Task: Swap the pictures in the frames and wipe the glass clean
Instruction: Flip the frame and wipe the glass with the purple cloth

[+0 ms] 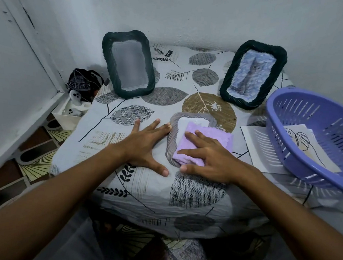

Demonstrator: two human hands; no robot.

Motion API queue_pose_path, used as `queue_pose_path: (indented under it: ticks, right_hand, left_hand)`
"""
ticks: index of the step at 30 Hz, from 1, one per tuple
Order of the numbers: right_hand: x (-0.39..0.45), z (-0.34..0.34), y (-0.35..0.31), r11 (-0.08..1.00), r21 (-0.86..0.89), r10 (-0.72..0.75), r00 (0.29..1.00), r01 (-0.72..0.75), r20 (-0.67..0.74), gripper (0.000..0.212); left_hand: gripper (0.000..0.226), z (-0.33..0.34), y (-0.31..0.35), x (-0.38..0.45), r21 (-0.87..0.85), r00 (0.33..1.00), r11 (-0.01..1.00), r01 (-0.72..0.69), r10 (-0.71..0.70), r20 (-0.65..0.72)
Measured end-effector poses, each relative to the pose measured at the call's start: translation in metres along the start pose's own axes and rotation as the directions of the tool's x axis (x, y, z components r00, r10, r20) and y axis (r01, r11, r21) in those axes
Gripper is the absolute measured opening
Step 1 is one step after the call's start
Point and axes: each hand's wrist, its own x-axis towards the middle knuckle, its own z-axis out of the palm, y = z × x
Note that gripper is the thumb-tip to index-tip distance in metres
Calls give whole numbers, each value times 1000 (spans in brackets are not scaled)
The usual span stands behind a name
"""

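Step in hand: wiping the glass of the grey frame (pixel 171 138), lying flat on the surface (pixel 142 188) near its middle. Left hand (pixel 145 144) flat beside it, fingers (pixel 157 123) spread, released, grasping nothing. Right hand (pixel 211 159) presses the purple cloth (pixel 192 139) on the glass, fingers straight; next, I judge, strokes over the uncovered far corner.

The 2 dark frames (pixel 128 64) (pixel 253 74) and the grey frame (pixel 171 138) have rope-like woven rims. The lilac cloth (pixel 190 143) looks soft and nubbly, matt. The basket (pixel 287 138) is smooth slotted plastic. Printed cloth (pixel 142 188) covers the desk.
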Motion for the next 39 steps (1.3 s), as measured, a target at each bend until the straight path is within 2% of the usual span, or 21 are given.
queue_pose_path:
  ticks: [5,10,19,25,28,32,39]
  right_hand:
    - [-6,-3,5,998,56,-26,999,28,-35,94]
    - [-3,0,-2,999,-53,-2,1000,1,-13,98]
    - [-25,-7,11,999,36,-10,996,13,-91,81]
    - [-31,-6,18,999,32,29,993,-26,-115,89]
    - [-25,-2,7,1000,-15,1,996,-2,-89,91]
    - [-9,0,-10,997,-58,43,999,-44,-17,100]
    - [-1,0,-11,989,-97,108,994,-110,-21,100]
  left_hand:
    - [146,1,-2,0,-12,1000,1000,-9,9,-6]
    - [147,1,-1,0,-8,1000,1000,-2,2,-3]
    - [144,2,-4,0,-22,1000,1000,-10,10,-16]
    - [134,1,0,0,-53,999,998,18,-20,-43]
    - [131,2,5,0,-68,996,996,50,-55,-66]
    - [128,3,9,-1,-84,994,995,61,-68,-88]
    - [129,3,7,-1,-112,993,992,53,-63,-96]
